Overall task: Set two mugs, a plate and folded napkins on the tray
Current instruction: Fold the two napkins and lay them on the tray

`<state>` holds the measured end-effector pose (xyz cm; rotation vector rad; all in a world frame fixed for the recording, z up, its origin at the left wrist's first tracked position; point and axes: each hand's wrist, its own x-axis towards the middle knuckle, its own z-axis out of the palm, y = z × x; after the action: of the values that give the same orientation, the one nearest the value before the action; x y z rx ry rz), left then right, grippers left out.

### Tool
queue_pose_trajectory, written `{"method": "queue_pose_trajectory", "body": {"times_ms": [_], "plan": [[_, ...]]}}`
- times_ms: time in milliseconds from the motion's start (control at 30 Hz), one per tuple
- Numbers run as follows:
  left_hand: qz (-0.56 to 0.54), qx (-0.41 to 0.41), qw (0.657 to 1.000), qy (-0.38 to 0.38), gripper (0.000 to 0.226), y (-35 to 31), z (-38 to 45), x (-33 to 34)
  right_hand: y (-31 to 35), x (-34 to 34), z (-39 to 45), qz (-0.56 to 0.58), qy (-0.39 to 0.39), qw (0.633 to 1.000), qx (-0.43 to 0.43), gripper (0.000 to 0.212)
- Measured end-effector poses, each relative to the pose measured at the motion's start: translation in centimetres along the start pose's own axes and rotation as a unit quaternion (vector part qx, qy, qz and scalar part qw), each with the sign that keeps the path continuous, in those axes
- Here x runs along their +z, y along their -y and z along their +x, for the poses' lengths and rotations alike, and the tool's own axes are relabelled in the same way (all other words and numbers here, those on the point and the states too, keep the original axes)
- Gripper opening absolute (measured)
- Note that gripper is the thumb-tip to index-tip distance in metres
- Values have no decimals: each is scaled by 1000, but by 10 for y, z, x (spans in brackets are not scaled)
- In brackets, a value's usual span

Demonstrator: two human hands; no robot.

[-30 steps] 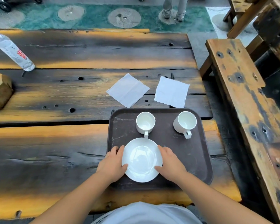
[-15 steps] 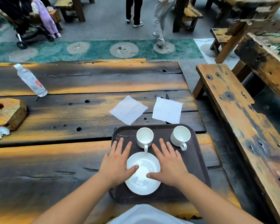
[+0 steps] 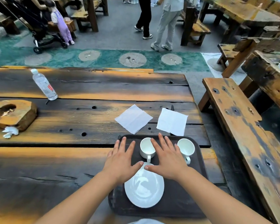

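Under both hands sits the tray (image 3: 199, 160), holding the plate (image 3: 144, 189) nearest the wrists and two mugs (image 3: 146, 148) by the fingertips. Both the left hand (image 3: 120, 160) and the right hand (image 3: 166, 157) are flat, spread, gripping nothing. The two napkins (image 3: 133, 121) lie unfolded just past the fingertips, beyond the tray's far edge, one ahead of each hand, the right-side one closer to its hand.

Single head-mounted wide-angle view, no second camera to overlap. Looks forward and steeply down from above the near edge of the tabletop (image 3: 71, 159); tray (image 3: 199, 159) sits close at bottom center, forearms enter from the bottom, walkway and benches fill the top.
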<state>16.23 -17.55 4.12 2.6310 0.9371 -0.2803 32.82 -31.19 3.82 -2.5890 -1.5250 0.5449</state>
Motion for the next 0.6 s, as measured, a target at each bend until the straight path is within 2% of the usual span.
{"method": "queue_pose_trajectory", "body": {"times_ms": [300,600], "plan": [[-35,-42,998,8,89,15,49,-7,-3,-1,50,-8,33,999,-29,107],[-76,-80,993,41,86,34,129,-7,-23,-5,144,-11,70,997,-34,100]]}}
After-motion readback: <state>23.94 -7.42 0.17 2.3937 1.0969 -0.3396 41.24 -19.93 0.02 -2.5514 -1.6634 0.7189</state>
